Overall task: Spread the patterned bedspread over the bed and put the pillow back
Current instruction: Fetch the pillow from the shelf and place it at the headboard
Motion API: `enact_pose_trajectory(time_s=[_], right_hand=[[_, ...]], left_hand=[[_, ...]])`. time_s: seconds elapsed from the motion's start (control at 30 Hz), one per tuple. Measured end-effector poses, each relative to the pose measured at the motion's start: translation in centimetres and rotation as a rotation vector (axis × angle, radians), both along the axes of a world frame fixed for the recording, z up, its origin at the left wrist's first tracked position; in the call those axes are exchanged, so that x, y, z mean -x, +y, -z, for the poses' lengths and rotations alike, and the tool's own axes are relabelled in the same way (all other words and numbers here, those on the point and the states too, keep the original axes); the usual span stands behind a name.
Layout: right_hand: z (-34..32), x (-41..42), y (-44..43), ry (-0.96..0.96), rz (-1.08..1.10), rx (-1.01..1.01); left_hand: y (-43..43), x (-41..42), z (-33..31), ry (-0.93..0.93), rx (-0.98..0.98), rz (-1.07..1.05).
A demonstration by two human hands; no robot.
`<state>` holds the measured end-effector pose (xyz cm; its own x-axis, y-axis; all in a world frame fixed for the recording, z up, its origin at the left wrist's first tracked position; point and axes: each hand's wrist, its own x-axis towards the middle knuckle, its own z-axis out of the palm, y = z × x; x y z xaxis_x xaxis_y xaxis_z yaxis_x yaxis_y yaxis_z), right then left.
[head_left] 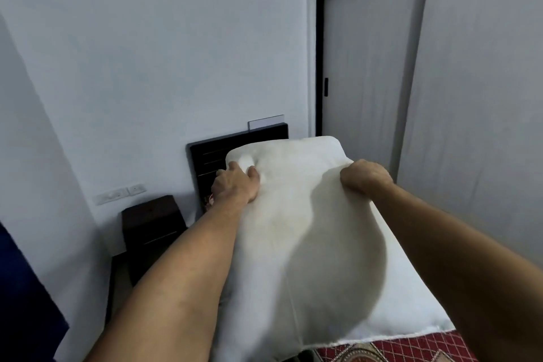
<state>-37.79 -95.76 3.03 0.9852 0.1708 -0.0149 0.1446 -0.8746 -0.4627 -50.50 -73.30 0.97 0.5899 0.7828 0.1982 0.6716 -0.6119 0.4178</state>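
Nearest, at bottom edge: red diamond-patterned bedspread (396,350), lying on the bed, partly hidden by the pillow's near end. Over it: white pillow (308,229), held lengthwise, far end toward the headboard. Left edge gripped by left hand (235,185), fingers curled into the fabric. Right upper edge bunched in right hand (365,176), closed tight. Beyond: dark slatted headboard (210,156) against pale wall. Left of bed: dark nightstand (152,226), switch plate (120,194) above. Far right: sliding wardrobe doors (367,67).

Dark nightstand (151,226) below white wall switches (120,193), grey sliding wardrobe doors (367,67) on the right
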Motion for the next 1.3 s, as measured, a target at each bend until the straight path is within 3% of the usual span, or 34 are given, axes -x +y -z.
enact_pose_trajectory(time_s=[0.73,1.3], right_hand=[[-1.1,-5.0,24.1,-0.048,-0.063,-0.042],[0.0,-18.5,40.8,-0.020,-0.126,-0.035]], left_hand=[[22.9,-3.0,-0.5,-0.010,0.028,-0.080],[39.3,-16.2,1.3,-0.006,0.080,-0.101]])
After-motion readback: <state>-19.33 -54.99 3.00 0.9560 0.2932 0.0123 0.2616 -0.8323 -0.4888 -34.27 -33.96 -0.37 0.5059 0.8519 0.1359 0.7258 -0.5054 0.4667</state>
